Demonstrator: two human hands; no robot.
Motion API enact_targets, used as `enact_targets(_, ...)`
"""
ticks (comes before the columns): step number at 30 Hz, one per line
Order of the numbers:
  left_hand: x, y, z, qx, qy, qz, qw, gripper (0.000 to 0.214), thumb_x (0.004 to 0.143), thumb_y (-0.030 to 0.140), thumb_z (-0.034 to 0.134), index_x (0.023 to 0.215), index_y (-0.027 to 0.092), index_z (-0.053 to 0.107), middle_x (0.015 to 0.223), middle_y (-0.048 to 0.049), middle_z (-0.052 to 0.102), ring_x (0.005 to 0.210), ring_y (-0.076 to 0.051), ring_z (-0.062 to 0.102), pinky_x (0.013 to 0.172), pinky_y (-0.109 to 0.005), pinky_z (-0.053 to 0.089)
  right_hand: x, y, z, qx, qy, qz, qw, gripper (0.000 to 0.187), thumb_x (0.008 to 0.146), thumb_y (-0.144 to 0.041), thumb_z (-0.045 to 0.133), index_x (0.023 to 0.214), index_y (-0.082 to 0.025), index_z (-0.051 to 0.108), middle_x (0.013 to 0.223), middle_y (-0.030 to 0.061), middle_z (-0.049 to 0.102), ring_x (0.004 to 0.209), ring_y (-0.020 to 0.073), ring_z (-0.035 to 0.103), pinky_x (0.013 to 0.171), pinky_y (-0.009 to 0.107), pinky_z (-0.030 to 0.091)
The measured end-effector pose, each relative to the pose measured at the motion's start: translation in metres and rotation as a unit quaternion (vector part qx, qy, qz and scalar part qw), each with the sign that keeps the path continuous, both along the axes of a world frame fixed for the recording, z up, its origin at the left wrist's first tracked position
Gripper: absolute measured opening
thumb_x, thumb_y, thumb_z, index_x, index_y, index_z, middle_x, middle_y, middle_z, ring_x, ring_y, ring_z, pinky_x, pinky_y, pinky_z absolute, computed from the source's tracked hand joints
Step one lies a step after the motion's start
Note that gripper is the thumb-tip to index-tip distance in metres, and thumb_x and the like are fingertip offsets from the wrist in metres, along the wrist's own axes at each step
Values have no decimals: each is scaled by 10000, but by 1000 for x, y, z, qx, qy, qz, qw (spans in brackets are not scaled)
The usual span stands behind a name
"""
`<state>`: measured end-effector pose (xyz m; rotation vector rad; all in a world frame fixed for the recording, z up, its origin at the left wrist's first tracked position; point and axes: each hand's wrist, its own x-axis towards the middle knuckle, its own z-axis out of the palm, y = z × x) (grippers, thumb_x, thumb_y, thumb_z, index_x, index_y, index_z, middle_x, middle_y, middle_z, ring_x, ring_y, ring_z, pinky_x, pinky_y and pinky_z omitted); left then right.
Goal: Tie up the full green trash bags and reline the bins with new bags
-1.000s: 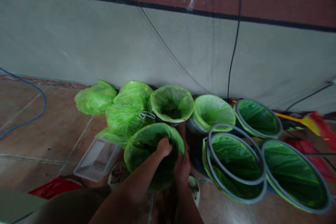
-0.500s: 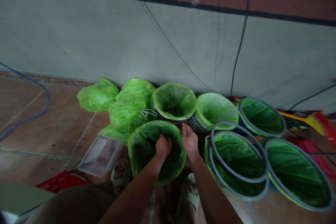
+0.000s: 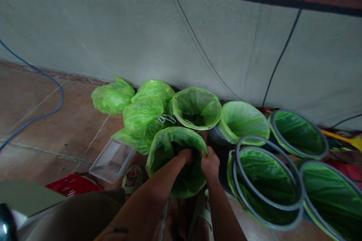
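A trash bin (image 3: 155,158) lined with a thin green bag stands between my feet, the bag folded over its rim. My left hand (image 3: 186,156) reaches down inside the bin, its fingers hidden in the dark interior. At the bin's right edge, my right hand (image 3: 210,163) is closed on the green bag (image 3: 204,148), pulling a small fold of it up at the rim. Directly behind stands another lined bin (image 3: 195,124), and a third lined bin (image 3: 244,122) is to its right.
Full green garbage bags (image 3: 144,115) lie at the left by the wall. Bins with grey rings (image 3: 299,133) stand at the right, one with a loose ring (image 3: 240,158) on top. A clear plastic tray (image 3: 113,160), a red basket (image 3: 73,185) and a blue hose (image 3: 60,96) are leftward.
My left hand has gone deeper into the bin. My right hand, previously beside the rim with fingers raised, now grips the bag's edge. The view has shifted left.
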<state>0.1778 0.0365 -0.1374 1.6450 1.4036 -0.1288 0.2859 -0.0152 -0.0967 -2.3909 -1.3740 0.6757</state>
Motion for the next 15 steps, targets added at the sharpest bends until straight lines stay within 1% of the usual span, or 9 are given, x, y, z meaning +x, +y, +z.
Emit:
enact_targets(2, -3, -6, 6, -10, 25, 4, 1000, 107, 795, 210, 666, 860, 151, 727, 964, -124, 767, 942, -249, 711, 809, -278, 539, -2, -24, -2, 15, 11, -74, 997, 372, 916, -257, 423, 1183, -99, 628, 1024, 172, 718, 925, 272, 676, 776, 330, 462)
enact_targets(4, -7, -12, 14, 4, 51, 26, 998, 184, 867, 231, 570, 932, 140, 717, 1047, -140, 748, 1016, -252, 695, 842, -289, 528, -3, -43, -3, 35, 26, -127, 991, 508, 889, -364, 490, 1284, -52, 555, 1135, 222, 684, 1017, 315, 660, 829, 371, 475)
enact_targets(6, -9, -19, 22, 37, 72, 78, 994, 297, 944, 272, 438, 1063, 135, 674, 1123, -150, 721, 1081, -241, 673, 873, -294, 512, -3, -50, -3, 68, 23, -155, 985, 772, 815, -503, 591, 1380, 3, 451, 1271, 286, 602, 1142, 365, 606, 912, 422, 467)
enact_targets(7, -8, -21, 27, 55, 77, 117, 989, 334, 962, 304, 405, 1134, 134, 636, 1121, -147, 720, 1081, -236, 673, 873, -293, 508, -1, -49, -1, 93, 19, -162, 982, 867, 788, -558, 608, 1404, 20, 415, 1323, 307, 557, 1196, 377, 571, 955, 441, 453)
enact_targets(8, -6, -23, 30, 71, 75, 159, 982, 365, 963, 345, 413, 1201, 133, 589, 1093, -140, 727, 1061, -232, 681, 863, -290, 506, 3, -44, 1, 121, 19, -162, 979, 892, 793, -592, 586, 1412, 24, 405, 1354, 313, 530, 1234, 377, 545, 991, 452, 436)
enact_targets(10, 0, -23, 34, 86, 63, 222, 969, 491, 926, 418, 498, 1310, 112, 483, 1025, -134, 744, 1006, -238, 701, 836, -287, 505, 12, -29, 5, 174, 35, -146, 973, 781, 869, -592, 460, 1377, 2, 464, 1346, 288, 550, 1251, 347, 537, 1030, 452, 416)
enact_targets(11, 4, -21, 34, 85, 57, 232, 967, 579, 901, 440, 541, 1352, 94, 430, 1020, -143, 744, 1002, -248, 703, 833, -293, 504, 17, -19, 6, 189, 48, -135, 972, 711, 907, -566, 387, 1339, -16, 513, 1313, 269, 584, 1232, 330, 554, 1032, 448, 417)
enact_targets(13, 13, -15, 31, 69, 52, 209, 974, 697, 872, 471, 582, 1396, 66, 367, 1071, -178, 731, 1037, -272, 693, 845, -314, 503, 28, 0, 6, 195, 65, -109, 973, 632, 944, -511, 294, 1250, -52, 603, 1241, 235, 644, 1182, 307, 590, 1025, 441, 427)
enact_targets(15, 21, -7, 25, 48, 54, 163, 984, 684, 873, 489, 573, 1385, 70, 402, 1150, -200, 705, 1090, -284, 674, 867, -327, 505, 37, 13, 2, 186, 74, -70, 977, 591, 949, -475, 283, 1195, -80, 647, 1204, 208, 673, 1141, 288, 613, 1010, 425, 443)
